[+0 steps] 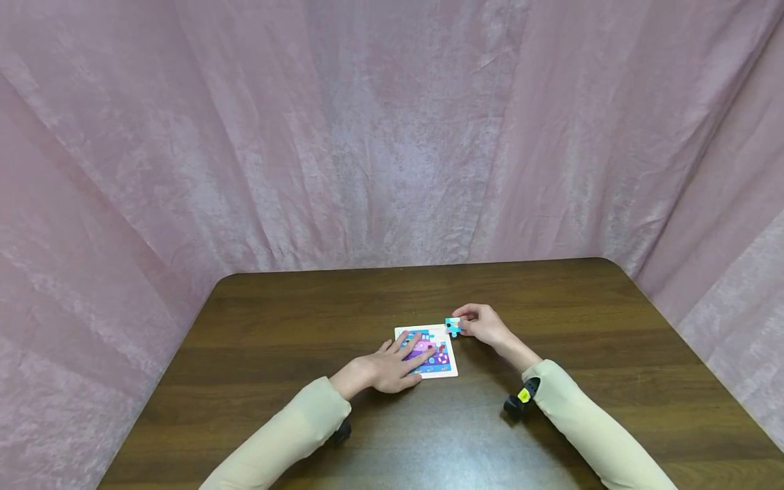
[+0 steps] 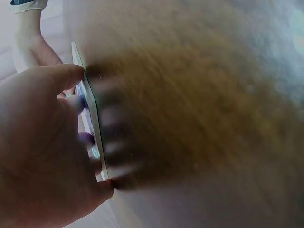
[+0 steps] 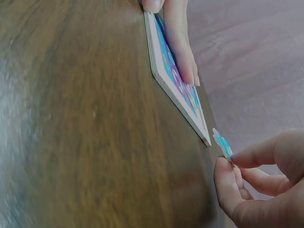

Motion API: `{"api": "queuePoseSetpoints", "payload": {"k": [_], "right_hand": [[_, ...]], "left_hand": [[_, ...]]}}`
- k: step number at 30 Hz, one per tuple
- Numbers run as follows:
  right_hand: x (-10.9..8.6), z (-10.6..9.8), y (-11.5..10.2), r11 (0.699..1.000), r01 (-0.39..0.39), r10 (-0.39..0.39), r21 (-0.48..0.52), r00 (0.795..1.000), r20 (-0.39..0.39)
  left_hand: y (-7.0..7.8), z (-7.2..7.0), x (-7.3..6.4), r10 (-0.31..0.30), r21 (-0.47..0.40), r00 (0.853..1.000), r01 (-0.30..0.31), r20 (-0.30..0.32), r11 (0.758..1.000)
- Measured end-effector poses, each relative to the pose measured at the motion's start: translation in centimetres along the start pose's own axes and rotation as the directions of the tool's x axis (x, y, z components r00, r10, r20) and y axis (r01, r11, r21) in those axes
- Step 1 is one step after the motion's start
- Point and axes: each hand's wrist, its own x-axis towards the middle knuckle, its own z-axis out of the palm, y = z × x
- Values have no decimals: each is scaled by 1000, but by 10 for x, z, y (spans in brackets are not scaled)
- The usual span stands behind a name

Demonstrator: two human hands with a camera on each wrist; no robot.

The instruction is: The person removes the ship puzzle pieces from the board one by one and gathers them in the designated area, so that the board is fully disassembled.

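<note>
A white-framed jigsaw puzzle (image 1: 454,367) with a purple, pink and blue picture lies on the table. Across it spreads my left hand (image 1: 392,367), its straight fingers resting on the picture. In the left wrist view the thumb and little finger of that left hand (image 2: 42,142) come to the board's edge (image 2: 95,114). My right hand (image 1: 486,327) pinches a light-blue jigsaw piece (image 1: 452,326) at the board's far right corner. The right wrist view shows the piece (image 3: 223,144) between thumb and fingertips, raised near the frame's corner. Part of the picture is hidden under the left hand.
The brown wooden table (image 1: 294,306) extends around the board, with rounded far corners. Pink curtains (image 1: 392,136) hang behind and beside it. A black device with a yellow mark (image 1: 523,395) sits at my right wrist.
</note>
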Motion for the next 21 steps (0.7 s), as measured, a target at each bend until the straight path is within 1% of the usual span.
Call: {"api": "queuePoseSetpoints", "payload": {"k": [4,10,14,21], "right_hand": [[1,-4,1,1000,-3,3,-4,1000,-15],[3,-8,2,1000,13,-12,7,1000,-25],[2,-9,4,1000,27,-27,-14,999,-31],[2,-11,7,998,20,-24,-67,998,-55]], "left_hand": [[-1,0,0,5,-6,1000,-5,-3,1000],[-2,-1,-1,8,-4,1000,-8,-8,1000],[-2,-1,-1,15,-6,1000,-15,-11,1000],[-4,0,0,31,-10,999,-31,-18,999]]}}
